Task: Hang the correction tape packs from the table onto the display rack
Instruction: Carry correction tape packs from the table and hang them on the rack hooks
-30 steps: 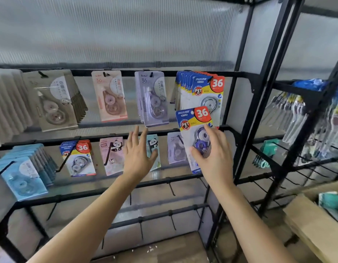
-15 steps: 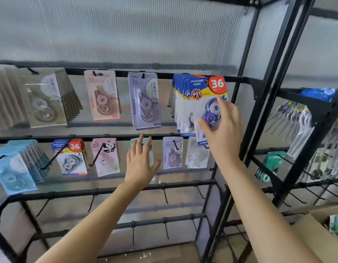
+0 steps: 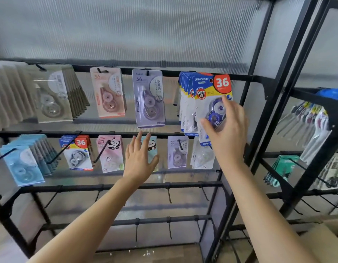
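My right hand (image 3: pixel 228 128) grips a blue and yellow correction tape pack (image 3: pixel 211 88) with a red "36" badge, holding it up in front of a stack of matching packs (image 3: pixel 185 103) hanging at the right end of the top rail of the black display rack (image 3: pixel 259 54). The pack's top edge is level with the rail; whether its hole sits on the hook is hidden. My left hand (image 3: pixel 138 158) hovers with fingers spread and holds nothing, in front of a panda pack (image 3: pixel 152 143) on the second rail.
Other tape packs hang on the top and second rails: beige (image 3: pixel 52 95), pink (image 3: pixel 107 92), lilac (image 3: pixel 149 97), light blue (image 3: pixel 22 162). Lower rails (image 3: pixel 164 219) carry bare hooks. A second rack (image 3: pixel 316 120) with hanging goods stands right, and a cardboard box (image 3: pixel 321 242) sits at the bottom right.
My right hand has lifted the pack from the second rail's height up to the top rail, in front of the matching stack. My left hand stayed raised near the second rail.
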